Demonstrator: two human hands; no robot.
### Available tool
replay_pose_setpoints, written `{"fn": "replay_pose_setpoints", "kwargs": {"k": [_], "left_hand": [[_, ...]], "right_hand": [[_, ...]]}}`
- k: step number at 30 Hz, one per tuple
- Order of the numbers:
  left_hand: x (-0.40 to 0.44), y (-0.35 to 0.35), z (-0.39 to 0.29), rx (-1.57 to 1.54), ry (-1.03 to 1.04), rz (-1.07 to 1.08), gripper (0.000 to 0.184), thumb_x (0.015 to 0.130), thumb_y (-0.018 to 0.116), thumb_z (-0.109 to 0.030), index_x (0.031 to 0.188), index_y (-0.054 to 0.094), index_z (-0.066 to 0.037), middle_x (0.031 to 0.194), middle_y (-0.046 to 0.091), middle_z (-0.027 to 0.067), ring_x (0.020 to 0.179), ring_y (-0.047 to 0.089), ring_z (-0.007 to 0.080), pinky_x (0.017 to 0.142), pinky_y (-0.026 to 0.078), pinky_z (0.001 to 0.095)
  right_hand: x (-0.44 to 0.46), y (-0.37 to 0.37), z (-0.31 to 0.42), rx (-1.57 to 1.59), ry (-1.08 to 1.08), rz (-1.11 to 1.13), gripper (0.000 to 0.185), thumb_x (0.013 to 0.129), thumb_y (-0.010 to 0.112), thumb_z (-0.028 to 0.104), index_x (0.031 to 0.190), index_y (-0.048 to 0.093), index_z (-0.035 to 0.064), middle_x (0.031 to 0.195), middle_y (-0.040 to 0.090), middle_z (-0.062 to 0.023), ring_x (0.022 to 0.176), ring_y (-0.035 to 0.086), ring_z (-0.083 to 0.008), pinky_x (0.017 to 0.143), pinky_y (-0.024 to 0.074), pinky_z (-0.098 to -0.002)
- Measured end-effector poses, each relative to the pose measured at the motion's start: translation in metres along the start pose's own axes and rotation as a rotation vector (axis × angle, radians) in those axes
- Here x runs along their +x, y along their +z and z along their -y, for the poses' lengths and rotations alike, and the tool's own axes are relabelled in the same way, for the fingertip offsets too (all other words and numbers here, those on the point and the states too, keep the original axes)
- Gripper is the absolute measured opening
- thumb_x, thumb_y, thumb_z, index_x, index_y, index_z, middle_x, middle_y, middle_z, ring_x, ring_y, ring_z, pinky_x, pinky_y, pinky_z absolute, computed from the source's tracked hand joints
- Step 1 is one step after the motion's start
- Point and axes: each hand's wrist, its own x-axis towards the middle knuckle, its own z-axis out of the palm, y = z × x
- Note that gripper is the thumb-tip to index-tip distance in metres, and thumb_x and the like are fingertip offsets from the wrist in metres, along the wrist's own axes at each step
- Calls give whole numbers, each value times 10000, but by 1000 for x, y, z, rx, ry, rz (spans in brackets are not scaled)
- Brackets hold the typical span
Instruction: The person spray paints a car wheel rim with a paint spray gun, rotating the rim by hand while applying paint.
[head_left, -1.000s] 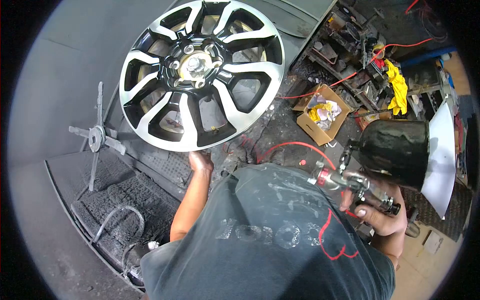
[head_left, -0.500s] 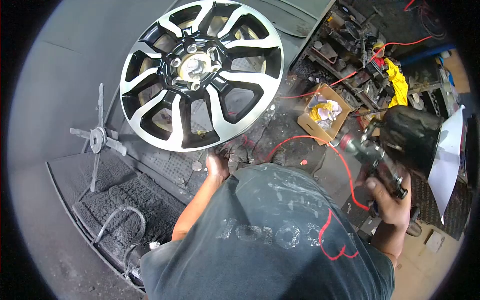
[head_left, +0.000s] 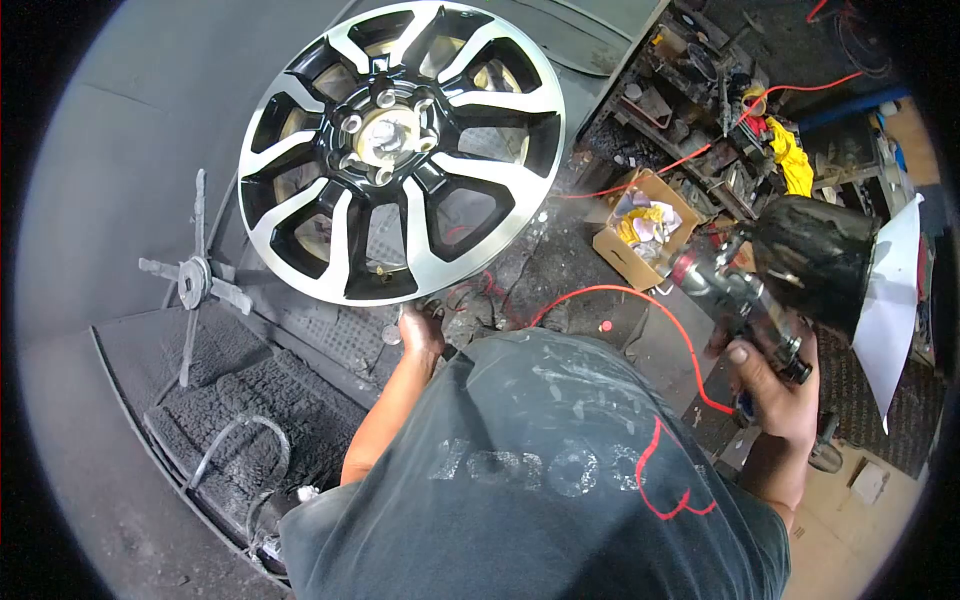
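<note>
Right hand (head_left: 780, 400): wrapped round spray gun (head_left: 738, 300), apparently keeping cup (head_left: 815, 258) clear of wheel (head_left: 417, 225) | left hand (head_left: 424, 332): at wheel's near edge, perhaps steadying it; grip cannot be told | wheel: ahead-left, face visible

The wheel (head_left: 388, 137) is ahead of the person, with the stand (head_left: 195, 282) to its left and the mat (head_left: 250, 385) on the near left, a bent tube (head_left: 238, 420) lying over it. To the wheel's right, the box (head_left: 620, 258) sits on the floor (head_left: 540, 250) with scraps (head_left: 645, 225) in it, before the shelving (head_left: 715, 185). Nearer on the right, the spray gun (head_left: 735, 300) is in the right hand (head_left: 775, 385), its cup (head_left: 812, 262) between it and the sheet (head_left: 888, 305).
</note>
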Motion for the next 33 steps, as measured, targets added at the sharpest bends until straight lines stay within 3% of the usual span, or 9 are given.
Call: {"fn": "replay_pose_setpoints", "kwargs": {"k": [6, 12, 15, 17, 19, 26, 28, 30, 33], "left_hand": [[16, -11, 0, 4, 1, 17, 267, 960, 505, -404, 1063, 573, -168, 951, 607, -7, 835, 555, 171, 756, 384, 366], [10, -3, -13, 17, 58, -44, 255, 969, 482, -392, 1080, 577, -184, 965, 624, -23, 848, 557, 156, 768, 389, 373], [19, -10, -14, 5, 82, -30, 252, 969, 479, -385, 1079, 582, -183, 961, 634, -32, 852, 560, 149, 767, 393, 363], [30, -17, -14, -2, 91, -6, 250, 969, 479, -380, 1076, 585, -180, 950, 635, -33, 851, 559, 147, 763, 394, 360], [35, -23, -19, 12, 84, -24, 303, 982, 453, -365, 1149, 569, -141, 1107, 606, 10, 993, 535, 181, 900, 373, 393], [45, -27, -44, 9, 144, 10, 232, 977, 457, -305, 1123, 572, -165, 990, 638, -37, 857, 586, 152, 771, 418, 347], [40, -22, -52, 45, 149, 9, 227, 968, 490, -306, 1117, 577, -160, 995, 643, -40, 869, 594, 139, 768, 422, 328], [47, -22, -56, 5, 184, -33, 221, 957, 526, -324, 1094, 590, -162, 987, 647, -41, 857, 594, 127, 762, 420, 315], [44, -18, -54, -44, 196, -52, 262, 952, 558, -337, 1102, 605, -128, 987, 660, -12, 845, 620, 134, 713, 459, 309]], "right_hand": [[5, 0, 0, -19, -68, -7, 458, 848, 666, 0, 1263, 501, -101, 946, 634, -134, 862, 595, -192, 785, 483, -319], [-12, 1, 13, 221, 185, 361, 524, 788, 728, 9, 1281, 564, -63, 1058, 676, -148, 969, 639, -184, 914, 476, -310], [-18, 17, 15, 177, 268, 156, 697, 666, 765, 143, 1252, 522, -146, 838, 627, -159, 762, 600, -218, 714, 463, -317], [-14, 3, 1, -81, 124, 140, 491, 800, 749, 45, 1248, 586, -69, 1064, 675, -154, 963, 640, -173, 914, 482, -292], [-10, 4, -2, 71, 75, 57, 513, 801, 737, 2, 1269, 546, -89, 1113, 653, -170, 971, 640, -184, 880, 504, -296], [-3, -13, -15, -1, -1, -117, 495, 824, 713, -9, 1260, 495, -96, 1022, 644, -142, 891, 633, -183, 795, 497, -291], [1, -8, -16, -6, -125, -189, 480, 831, 713, 98, 1221, 488, -69, 908, 661, -162, 622, 553, -121, 524, 433, -218], [-2, -7, -23, -21, -177, -203, 451, 843, 698, 110, 1209, 507, -71, 908, 659, -155, 640, 561, -126, 539, 431, -219], [-13, -13, -13, -19, 106, -36, 549, 787, 725, 1, 1277, 499, -103, 1006, 661, -157, 861, 619, -177, 806, 493, -289]]}}
